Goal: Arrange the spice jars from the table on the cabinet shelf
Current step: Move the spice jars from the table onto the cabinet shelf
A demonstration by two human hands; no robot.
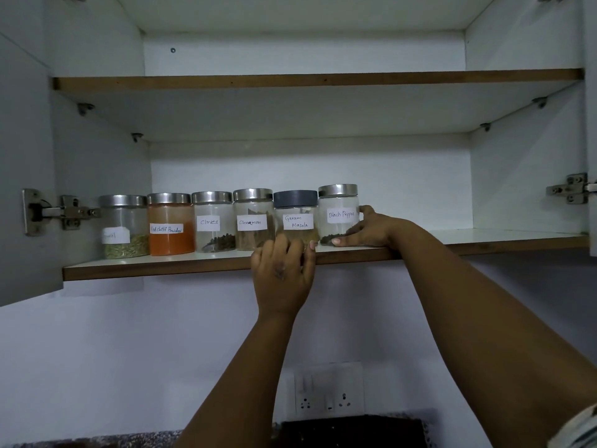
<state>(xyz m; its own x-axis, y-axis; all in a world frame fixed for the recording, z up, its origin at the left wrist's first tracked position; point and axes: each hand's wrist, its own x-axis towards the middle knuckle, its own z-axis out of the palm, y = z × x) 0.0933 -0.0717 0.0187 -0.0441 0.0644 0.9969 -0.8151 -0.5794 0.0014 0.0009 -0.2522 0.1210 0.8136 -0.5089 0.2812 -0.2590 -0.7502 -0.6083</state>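
Several labelled glass spice jars stand in a row on the lower cabinet shelf [161, 268]. From the left: a fennel jar [123, 226], red chilli powder [170, 224], cloves [213, 221], cinnamon [253, 218], garam masala [296, 215] with a dark lid, and black pepper [338, 213]. My left hand [282, 273] reaches up and holds the base of the garam masala jar. My right hand [368, 227] curls round the right side of the black pepper jar, thumb along its bottom front.
The cabinet doors stand open, with hinges at the left [48, 211] and right [571, 189]. An upper shelf [316, 78] carries nothing visible. The shelf's right half [500, 236] is bare. A wall socket panel [328, 391] sits below, above a dark counter.
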